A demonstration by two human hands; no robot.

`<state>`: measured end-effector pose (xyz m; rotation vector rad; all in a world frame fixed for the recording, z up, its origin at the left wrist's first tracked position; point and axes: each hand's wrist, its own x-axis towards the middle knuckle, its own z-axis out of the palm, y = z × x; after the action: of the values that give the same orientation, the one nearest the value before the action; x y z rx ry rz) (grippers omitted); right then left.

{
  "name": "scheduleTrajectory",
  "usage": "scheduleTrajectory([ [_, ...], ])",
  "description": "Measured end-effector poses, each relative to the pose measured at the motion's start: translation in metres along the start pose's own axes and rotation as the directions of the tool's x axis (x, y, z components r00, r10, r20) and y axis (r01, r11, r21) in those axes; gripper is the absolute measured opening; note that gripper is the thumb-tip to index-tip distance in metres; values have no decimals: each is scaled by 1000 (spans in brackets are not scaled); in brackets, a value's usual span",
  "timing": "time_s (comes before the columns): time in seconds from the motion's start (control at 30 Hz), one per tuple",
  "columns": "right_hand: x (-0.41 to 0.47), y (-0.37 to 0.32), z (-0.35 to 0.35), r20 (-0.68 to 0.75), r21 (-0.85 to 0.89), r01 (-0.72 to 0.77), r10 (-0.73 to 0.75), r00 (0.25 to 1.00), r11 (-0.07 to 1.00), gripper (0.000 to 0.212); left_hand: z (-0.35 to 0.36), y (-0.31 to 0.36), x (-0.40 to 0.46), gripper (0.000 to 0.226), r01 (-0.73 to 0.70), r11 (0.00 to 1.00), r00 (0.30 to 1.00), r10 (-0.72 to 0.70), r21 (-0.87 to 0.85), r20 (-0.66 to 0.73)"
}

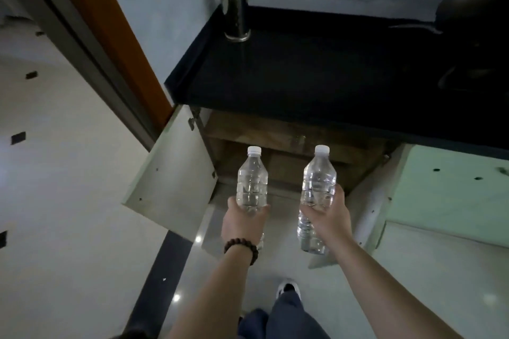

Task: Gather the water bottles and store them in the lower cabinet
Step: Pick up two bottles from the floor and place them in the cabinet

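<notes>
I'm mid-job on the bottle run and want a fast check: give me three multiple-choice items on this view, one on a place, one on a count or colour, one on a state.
1. Where does the utensil holder stand?
A. On the floor by the door
B. At the back left corner of the black countertop
C. Inside the cabinet

2. How many water bottles are being held?
A. One
B. Two
C. Three

3. What state are the lower cabinet's doors in?
A. Both swung open
B. Both closed
C. Only the right one open

Answers:
1 B, it sits on the counter near the wall corner.
2 B, the left hand grips the left bottle and the right hand grips the right bottle.
3 A, the left door and right door both stand open on the lower cabinet.
</notes>
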<state>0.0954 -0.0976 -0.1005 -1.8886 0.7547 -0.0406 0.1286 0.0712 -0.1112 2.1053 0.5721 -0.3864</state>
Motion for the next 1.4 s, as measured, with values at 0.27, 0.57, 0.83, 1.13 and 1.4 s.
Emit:
scheduleTrajectory([
  [0.27,63,16,22,-66,35,-148,150,986,988,63,35,17,72,41,32,995,990,-44,94,135],
  [0.57,182,80,63,-186,158,-227,254,949,961,72,101,4,197,41,32,999,982,-38,36,184],
  [0.83,324,165,103,-303,215,-25,91,949,976,55,208,-12,345,48,-221,974,960,227,-50,163],
  [1.13,407,166,70,-324,185,108,-43,945,977,29,263,61,422,25,-398,906,868,423,-146,261],
  [1.4,455,157,68,-273,151,-28,68,960,988,51,290,82,441,36,-520,854,808,493,-2,323],
])
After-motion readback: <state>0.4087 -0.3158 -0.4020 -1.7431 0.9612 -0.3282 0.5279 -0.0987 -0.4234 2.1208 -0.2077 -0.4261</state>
